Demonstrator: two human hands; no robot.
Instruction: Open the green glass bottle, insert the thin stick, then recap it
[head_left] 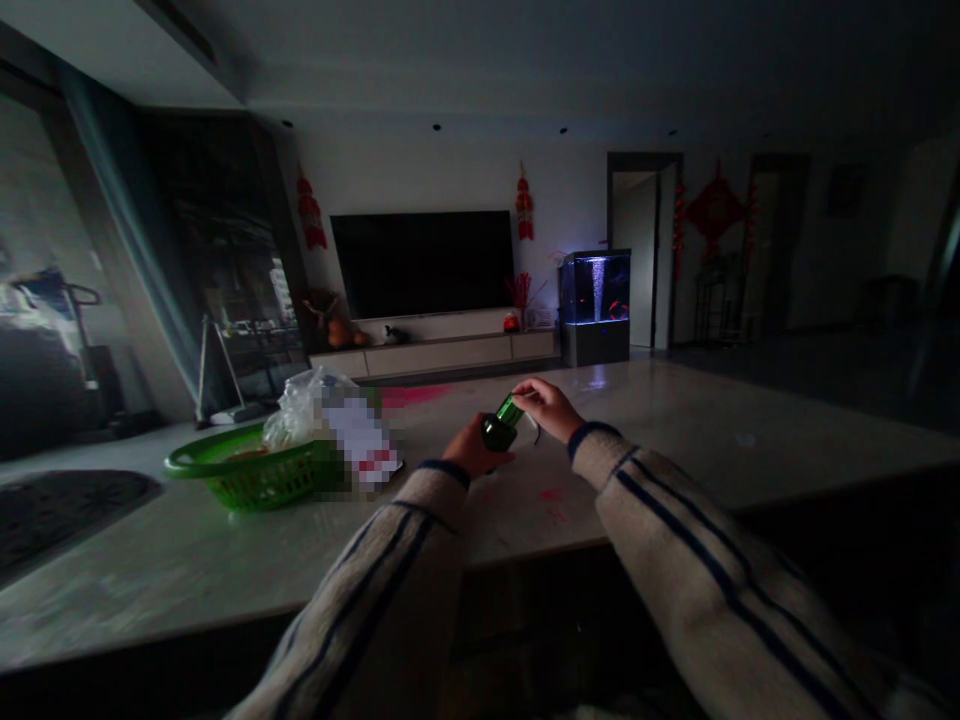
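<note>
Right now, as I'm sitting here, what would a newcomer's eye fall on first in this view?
Probably the glowing aquarium, bright in the dim room, to the right of the dark television at the far wall. Next, near the centre, the shiny green container, with the left grip around its lower part and the right grip at its top. Then the bright green basket on the table, to the left.

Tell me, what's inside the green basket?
Something orange-brown shows inside the green basket, near crumpled clear plastic. The basket's near side and the plastic cover the rest, so I can't tell.
</note>
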